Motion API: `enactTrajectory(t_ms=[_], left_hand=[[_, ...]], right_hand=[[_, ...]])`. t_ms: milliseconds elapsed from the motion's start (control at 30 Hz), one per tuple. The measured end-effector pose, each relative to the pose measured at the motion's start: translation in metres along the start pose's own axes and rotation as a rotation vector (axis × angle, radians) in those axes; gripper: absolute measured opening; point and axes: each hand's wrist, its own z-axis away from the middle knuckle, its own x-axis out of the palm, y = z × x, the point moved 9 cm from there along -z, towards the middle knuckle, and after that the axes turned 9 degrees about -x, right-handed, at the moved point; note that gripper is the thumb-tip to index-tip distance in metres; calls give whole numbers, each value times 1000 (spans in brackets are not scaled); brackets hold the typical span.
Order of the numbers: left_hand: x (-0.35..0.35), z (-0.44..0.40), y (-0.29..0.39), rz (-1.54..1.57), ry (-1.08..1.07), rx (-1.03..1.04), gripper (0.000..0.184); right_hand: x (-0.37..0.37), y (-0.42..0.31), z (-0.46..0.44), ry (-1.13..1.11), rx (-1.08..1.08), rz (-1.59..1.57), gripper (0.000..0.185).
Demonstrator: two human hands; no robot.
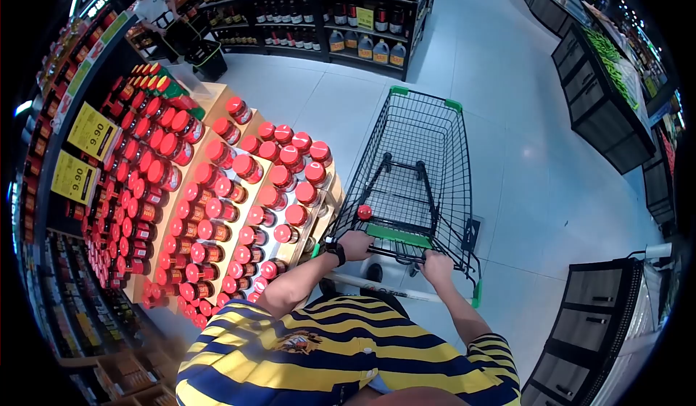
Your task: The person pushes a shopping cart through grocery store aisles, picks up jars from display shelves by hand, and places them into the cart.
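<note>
A shopping cart [464, 181] of black wire with green corner pieces stands in front of me. My left hand [355, 246], below a dark wristwatch [335, 252], is closed round the left part of the cart handle [397, 252]. Farther right, my right hand [438, 268] grips the same bar. Inside the basket, near the handle and to the left, sits a jar with a red lid [365, 212]; its body is mostly hidden. The green child-seat flap [399, 236] lies just beyond the handle.
A stepped wooden display [232, 167] of red-lidded jars stands close on my left, with yellow price signs [73, 177]. Bottle shelves [326, 40] are ahead. A person [154, 11] with a black basket [208, 59] is at the far left. Produce stands [605, 94] line the right.
</note>
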Motion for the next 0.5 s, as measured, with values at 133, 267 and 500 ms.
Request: enactTrajectory(t_ms=[133, 267, 500], left_hand=[[-12, -2, 1, 21, 3, -74, 27], [-16, -4, -1, 3, 76, -84, 29], [-15, -6, -4, -10, 122, -49, 32]], right_hand=[[12, 10, -7, 4, -24, 48, 27], [7, 12, -12, -1, 5, 57, 28], [13, 15, -16, 18, -19, 46, 31]])
